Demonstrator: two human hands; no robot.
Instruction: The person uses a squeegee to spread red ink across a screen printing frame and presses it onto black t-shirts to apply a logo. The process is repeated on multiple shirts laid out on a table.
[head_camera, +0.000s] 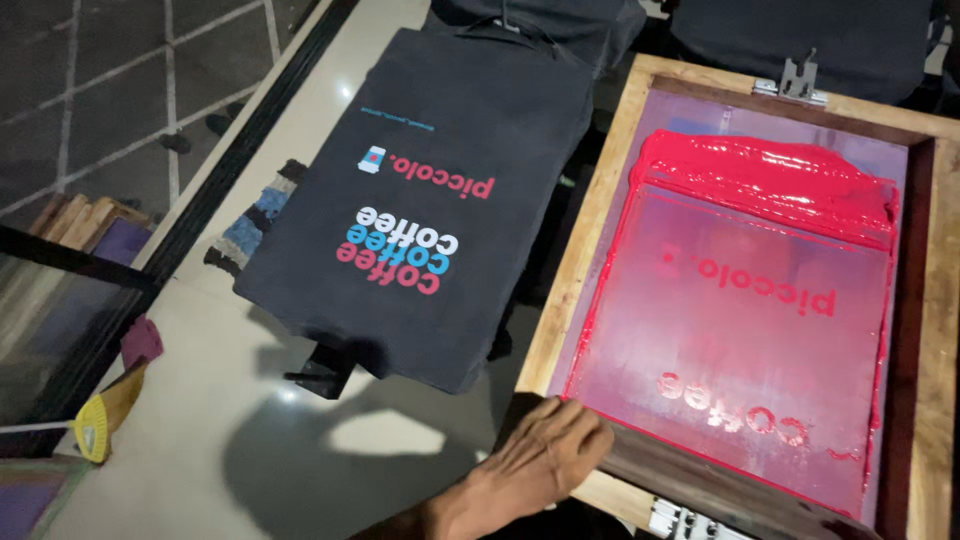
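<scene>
My left hand (540, 462) grips the near left corner of a wooden screen-printing frame (566, 275), with its fingers curled over the edge. The frame's mesh (740, 330) is coated in wet red ink, and a thick ridge of ink lies across its far end. Mirrored lettering shows through the mesh. To the left, a black shirt (430, 120) lies flat on a printing board, printed with red, blue and white lettering and a small blue and white emblem. My right hand is out of view.
A metal hinge clamp (795, 80) holds the frame's far edge, and another bracket (680, 522) sits at its near edge. More dark shirts on boards (800, 35) stand behind. On the pale floor below lie a yellow tool (105, 415) and a patterned mat (255, 215).
</scene>
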